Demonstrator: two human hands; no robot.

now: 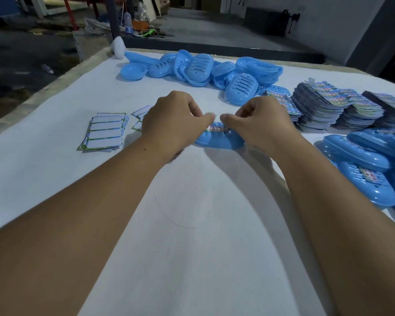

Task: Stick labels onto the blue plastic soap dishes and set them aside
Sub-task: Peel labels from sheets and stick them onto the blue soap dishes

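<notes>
Reaching forward over the white table (192,224), both your bare forearms converge on one blue soap dish (219,142) at the centre of the surface. Your left hand (176,124) sits knuckles-up at the dish's left end, fingers curled, thumb and forefinger drawn together at the label (216,128). Your right hand (260,124) mirrors it at the right end, fingers curled, thumb and forefinger likewise pinched at the label. The two thumb tips nearly meet above the dish; whether they touch cannot be told.

Count, largest group first: the unlabelled dish heap (201,69) at the far edge holds more than ten dishes, tumbled and overlapping, exact number not readable. The finished dishes (374,160) at the right edge show at least four, one with a label visible. The printed label stacks (338,106) at the right number three or four; the boundaries are unclear. The backing papers (105,133) to the left form one fanned pile, with a second small cluster partly hidden behind your left hand.

The held dish rests on the table, long axis running left to right across your view. The label lies along that same axis on the dish's upper side, its print too small to read.
</notes>
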